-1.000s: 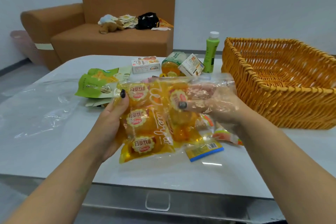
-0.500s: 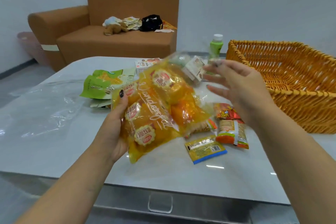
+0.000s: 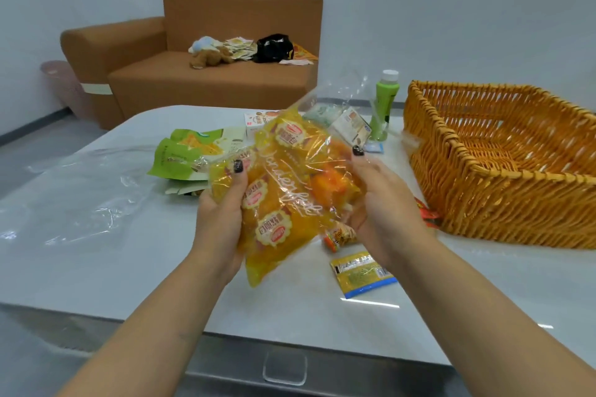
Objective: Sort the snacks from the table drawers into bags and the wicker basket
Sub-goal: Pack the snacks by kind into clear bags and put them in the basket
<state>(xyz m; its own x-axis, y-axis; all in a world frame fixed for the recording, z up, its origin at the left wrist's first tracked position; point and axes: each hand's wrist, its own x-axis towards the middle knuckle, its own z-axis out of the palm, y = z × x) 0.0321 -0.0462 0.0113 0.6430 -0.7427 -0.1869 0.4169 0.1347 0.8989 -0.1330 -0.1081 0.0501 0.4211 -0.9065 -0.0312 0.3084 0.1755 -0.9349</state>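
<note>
Above table (image 3: 96, 267): L hand (image 3: 222, 219) + R hand (image 3: 380, 203) gripping snack bag (image 3: 283, 190).

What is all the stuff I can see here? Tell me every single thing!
Clear bag of snacks: one, see-through with yellow-orange packets inside, held up over the table.
Wicker basket: one, orange, right side of table.
Green bottle: one, white cap, standing left of the basket.
Green packets: a few, far left of table.
Yellow sachet: one, blue edge, lying near the right wrist.
Small boxes: about two, pale, behind the bag.
Empty clear bag: one, flat at left.
Table: one, white.
Sofa: one, brown, at back.
Left hand: grips the bag.
Right hand: grips the bag.
</note>
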